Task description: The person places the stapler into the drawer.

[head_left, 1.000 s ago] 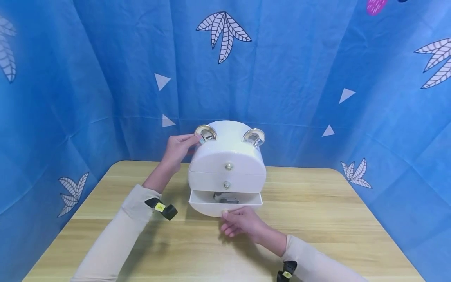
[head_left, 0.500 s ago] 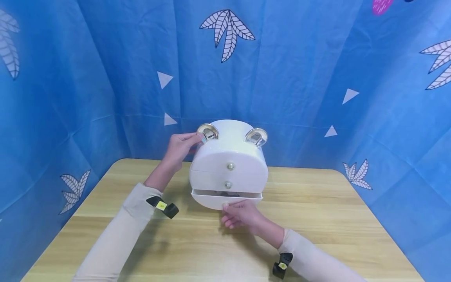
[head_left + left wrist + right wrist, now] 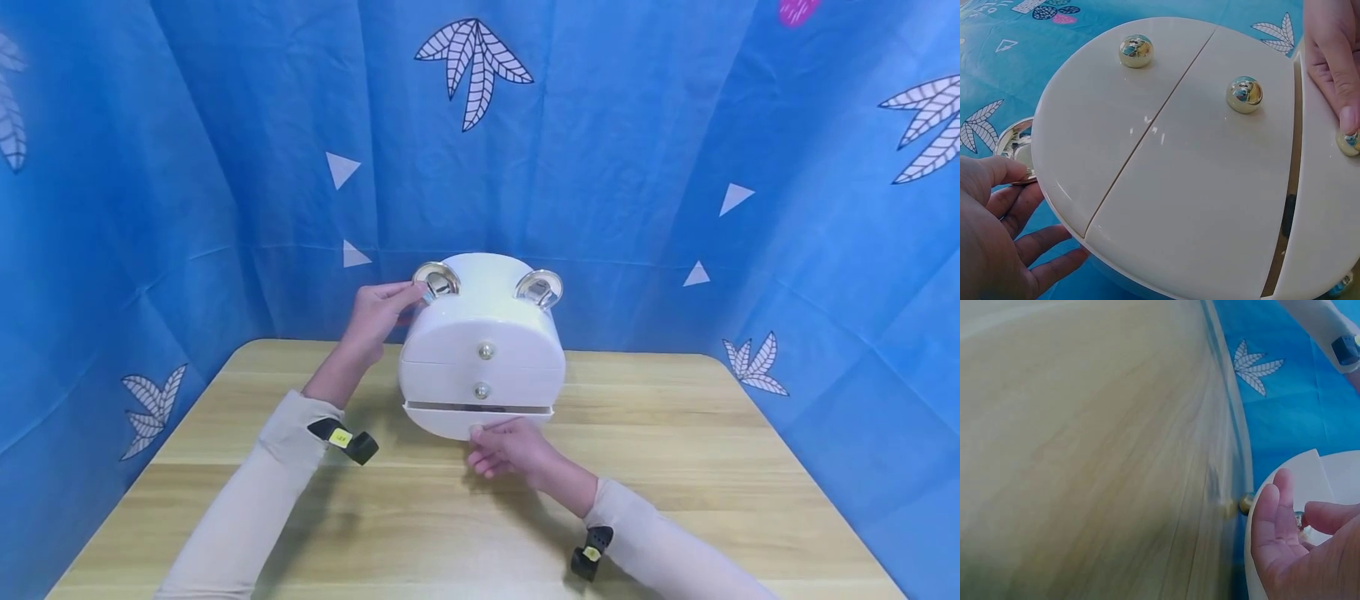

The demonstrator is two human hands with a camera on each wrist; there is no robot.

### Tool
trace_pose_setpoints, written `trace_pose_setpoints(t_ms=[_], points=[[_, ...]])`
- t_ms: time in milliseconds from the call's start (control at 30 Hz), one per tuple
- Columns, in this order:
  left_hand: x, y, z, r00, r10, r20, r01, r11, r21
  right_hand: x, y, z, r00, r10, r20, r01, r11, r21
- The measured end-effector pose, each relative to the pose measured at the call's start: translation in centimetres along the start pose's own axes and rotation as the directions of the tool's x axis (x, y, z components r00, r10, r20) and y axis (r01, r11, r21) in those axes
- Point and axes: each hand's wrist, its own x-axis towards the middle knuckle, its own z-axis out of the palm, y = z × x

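A white rounded drawer box with two gold ear-shaped pieces stands on the table. My left hand pinches the left gold ear, thumb on its face and the other fingers against the box's side. With thumb and fingertips, my right hand pinches the gold knob of the bottom drawer. That drawer stands out by a narrow gap, through which a dark object shows. The upper two drawers are flush, each with a round gold knob.
The box sits toward the back of the wooden table. A blue patterned curtain hangs behind and along both sides. Black straps with small cameras circle both wrists.
The bottom drawer has slid inward, its opening shrinking to a slit and hiding most of its dark contents. My right hand moved with its knob; the left stays on the ear.
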Motion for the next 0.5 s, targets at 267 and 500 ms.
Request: trace_pose_setpoints(t_ms=[267, 500], points=[[0.04, -0.24, -0.02, 1.000, -0.001, -0.001, 0.001, 1.000, -0.004, 0.77, 0.08, -0.10, 1.000, 0.012, -0.004, -0.012, 1.000, 0.013], [0.17, -0.28, -0.09, 1.000, 0.000, 0.001, 0.000, 1.000, 0.011, 1.03, -0.20, -0.31, 1.000, 0.026, 0.007, -0.026, 0.999, 0.031]])
